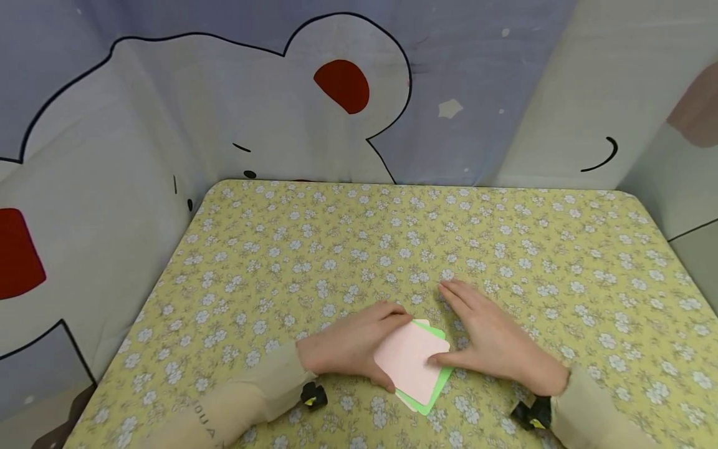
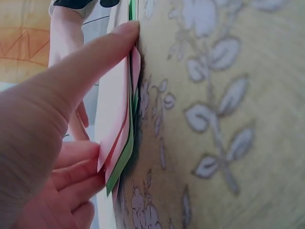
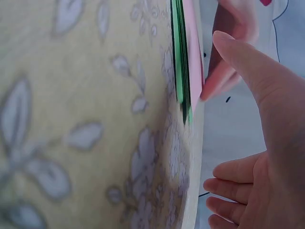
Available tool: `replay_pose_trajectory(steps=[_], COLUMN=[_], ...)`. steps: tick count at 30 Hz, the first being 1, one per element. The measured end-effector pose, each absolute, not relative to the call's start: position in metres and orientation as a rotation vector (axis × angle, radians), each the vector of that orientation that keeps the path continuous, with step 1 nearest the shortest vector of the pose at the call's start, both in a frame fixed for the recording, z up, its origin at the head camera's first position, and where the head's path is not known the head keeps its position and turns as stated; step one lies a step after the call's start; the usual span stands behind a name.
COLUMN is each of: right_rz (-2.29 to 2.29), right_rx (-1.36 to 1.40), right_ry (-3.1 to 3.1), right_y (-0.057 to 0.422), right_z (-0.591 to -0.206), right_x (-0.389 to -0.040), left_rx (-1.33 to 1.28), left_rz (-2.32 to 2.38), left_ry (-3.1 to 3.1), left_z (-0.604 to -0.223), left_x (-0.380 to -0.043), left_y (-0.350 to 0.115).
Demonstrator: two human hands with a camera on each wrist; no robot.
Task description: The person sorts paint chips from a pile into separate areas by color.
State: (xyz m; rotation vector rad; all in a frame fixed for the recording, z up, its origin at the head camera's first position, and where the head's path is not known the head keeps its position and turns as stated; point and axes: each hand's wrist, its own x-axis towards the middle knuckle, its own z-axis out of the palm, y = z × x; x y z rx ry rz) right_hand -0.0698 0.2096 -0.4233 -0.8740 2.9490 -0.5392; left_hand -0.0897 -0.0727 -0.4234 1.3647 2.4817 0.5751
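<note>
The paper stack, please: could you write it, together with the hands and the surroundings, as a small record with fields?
item: paper stack, edges not aligned
top sheet: pink
green sheet: beneath, showing at the edges
sheet count: cannot tell
left hand: holds the stack between thumb and fingers
right hand: fingers extended, thumb over the top sheet
surface: yellow floral tablecloth
background: wall covering with cartoon print
</note>
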Motion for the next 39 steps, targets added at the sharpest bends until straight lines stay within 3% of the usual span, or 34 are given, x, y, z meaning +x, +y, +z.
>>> replay_pose_trajectory(steps=[26, 39], right_rz=[-0.614, -0.703], right_rx=[-0.96, -0.873], right_ry=[2.936, 2.922], right_y=[0.195, 0.204], right_z=[-0.424, -0.413], right_x=[-0.071, -0.099], left_rx=[1.233, 1.203], left_rz=[0.514, 0.508], left_ry=[2.81, 2.809], left_z=[-0.424, -0.411], left_x=[-0.101, -0.126], left_y=[-0.062, -0.051])
